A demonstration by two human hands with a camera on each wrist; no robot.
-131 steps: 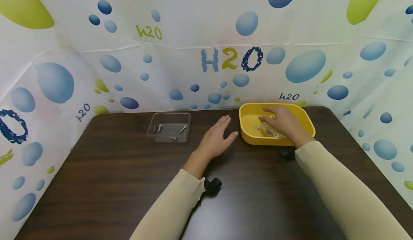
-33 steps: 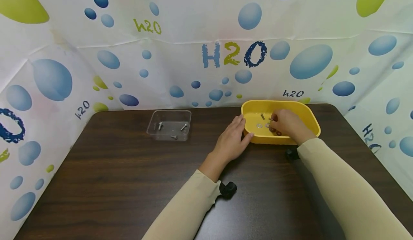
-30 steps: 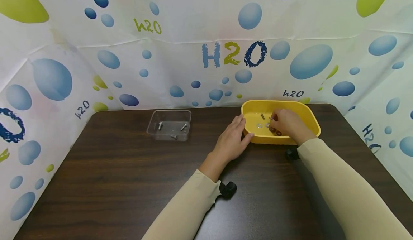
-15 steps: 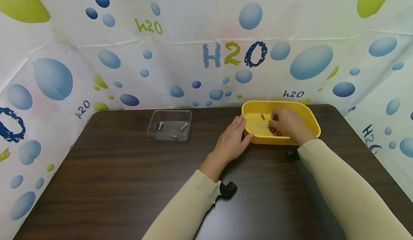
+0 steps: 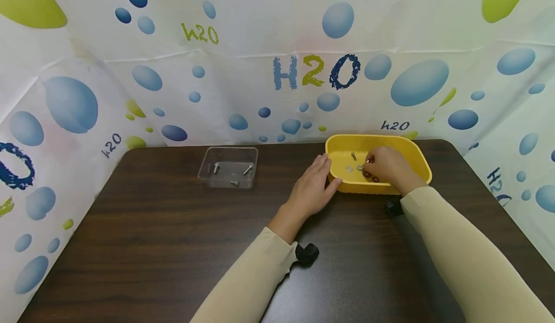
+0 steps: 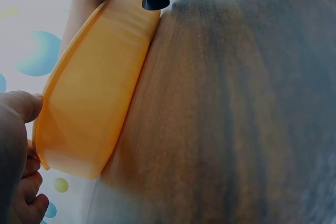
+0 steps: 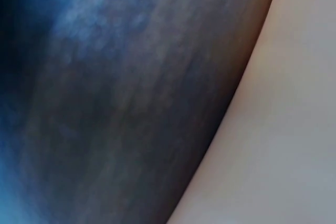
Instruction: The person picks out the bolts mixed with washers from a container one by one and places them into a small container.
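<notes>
A yellow tray (image 5: 416, 152) stands at the back right of the table in the head view. My left hand (image 5: 310, 188) rests against its front left corner, thumb at the front rim and extended fingers along the left side. My right hand (image 5: 390, 166) reaches into the tray with curled fingers, thumb and fingertips pinching a small metal part whose kind I cannot tell. Close to these fingertips lie a shiny washer (image 5: 360, 168) and brown rings (image 5: 375, 179). Farther left in the tray are another washer (image 5: 349, 168) and a screw (image 5: 353, 156).
A clear plastic box (image 5: 208, 178) with 3 metal screws (image 5: 247, 170) stands left of the tray, near the table's back edge. The dark wooden table (image 5: 173, 246) spreads in front. A patterned white sheet (image 5: 243, 72) hangs behind it. The right wrist view shows only blurred dark surface and skin.
Since the oldest frame, my left hand has moved right onto the tray's corner, and my right fingers have drawn together inside it. Over the last second, the right fingertips shift only slightly.
</notes>
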